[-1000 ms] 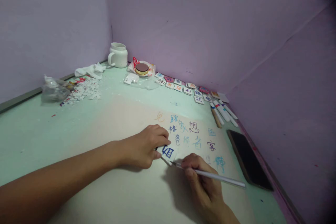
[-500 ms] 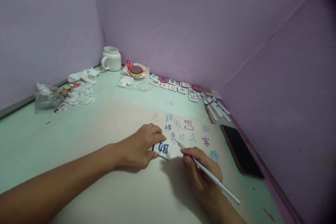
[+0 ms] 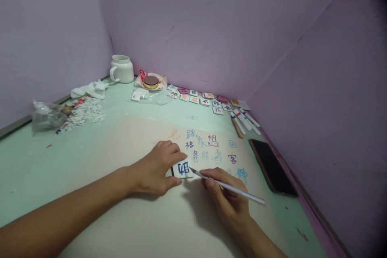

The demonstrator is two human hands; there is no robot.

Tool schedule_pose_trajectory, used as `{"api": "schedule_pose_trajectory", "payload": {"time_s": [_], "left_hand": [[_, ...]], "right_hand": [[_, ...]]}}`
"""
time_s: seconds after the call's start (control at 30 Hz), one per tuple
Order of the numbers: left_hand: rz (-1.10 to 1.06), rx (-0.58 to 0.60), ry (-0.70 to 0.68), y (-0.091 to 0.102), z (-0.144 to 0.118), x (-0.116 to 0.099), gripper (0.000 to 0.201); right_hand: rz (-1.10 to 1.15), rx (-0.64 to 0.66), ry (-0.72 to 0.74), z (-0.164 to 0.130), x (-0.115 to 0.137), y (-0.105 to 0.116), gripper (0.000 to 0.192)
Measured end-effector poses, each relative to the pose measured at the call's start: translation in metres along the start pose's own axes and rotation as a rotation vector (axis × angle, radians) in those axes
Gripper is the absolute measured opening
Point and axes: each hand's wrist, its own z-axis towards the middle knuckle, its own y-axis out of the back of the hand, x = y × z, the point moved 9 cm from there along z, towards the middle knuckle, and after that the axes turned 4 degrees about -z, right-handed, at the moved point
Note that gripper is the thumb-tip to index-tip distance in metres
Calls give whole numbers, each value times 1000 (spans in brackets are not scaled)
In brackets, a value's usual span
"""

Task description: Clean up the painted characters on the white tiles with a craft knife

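A small white square card (image 3: 182,168) with a dark blue character lies on the pale sheet, the character turned sideways. My left hand (image 3: 159,169) grips its left side between thumb and forefinger. In my right hand (image 3: 228,193) is a slim silver craft knife (image 3: 238,190), held like a pen. Its tip is at the card's right edge, beside the character; I cannot tell whether it touches the surface. Handwritten characters in several colours, such as a purple one (image 3: 232,159), cover the sheet just beyond and to the right of my hands.
A black phone (image 3: 272,167) lies at the right, below several markers (image 3: 246,120). Rows of finished-looking character cards (image 3: 204,102) line the back wall. Farther left are a round compact-like tin (image 3: 150,82), a white mug (image 3: 122,69), paper scraps (image 3: 87,113) and a plastic bag (image 3: 48,117).
My right hand has brought the knife tip down from above the card's upper right to its right edge, and the handle lies flatter. The view has shifted slightly; my left hand keeps its grip.
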Motion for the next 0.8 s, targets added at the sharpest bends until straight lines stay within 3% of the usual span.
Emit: {"api": "schedule_pose_trajectory", "payload": {"time_s": [0.17, 0.3, 0.43, 0.57, 0.7, 0.8], "left_hand": [[-1, 4, 19, 0, 2, 1, 38], [5, -7, 42, 1, 1, 1, 37], [13, -11, 72, 1, 1, 2, 43], [37, -29, 79, 3, 2, 2, 41], [29, -18, 56, 3, 0, 1, 40], [43, -3, 44, 1, 0, 2, 42]], "right_hand": [[-130, -42, 26, -3, -3, 4, 25], [-18, 98, -19, 0, -18, 9, 43], [131, 114, -244, 6, -43, 26, 28], [304, 92, -320, 9, -42, 22, 24], [110, 130, -378, 6, -35, 12, 14], [-201, 253, -267, 5, -24, 8, 22]]}}
